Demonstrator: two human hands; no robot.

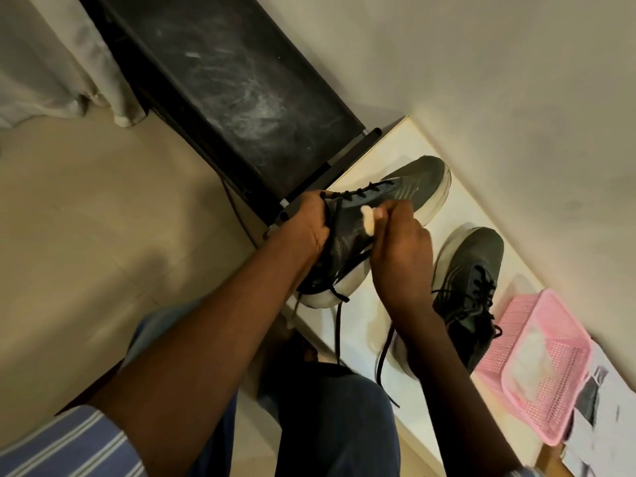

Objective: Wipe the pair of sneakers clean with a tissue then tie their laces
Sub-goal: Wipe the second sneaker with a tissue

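Note:
Two dark grey sneakers with white soles and loose black laces are on a white table (pixel 347 325). My left hand (pixel 306 225) grips the heel end of the first sneaker (pixel 406 194), which is tilted on its side. My right hand (pixel 402 259) presses a small crumpled white tissue (pixel 126 218) against that shoe's side. The second sneaker (pixel 471 284) stands upright on the table just right of my right wrist, its laces trailing over the table edge.
A pink plastic basket (pixel 547 366) holding white tissues sits on the table at the right, with printed papers (pixel 605 425) beyond it. A black dusty treadmill-like stand (pixel 234 84) stands left of the table. A curtain (pixel 69 63) hangs at the upper left.

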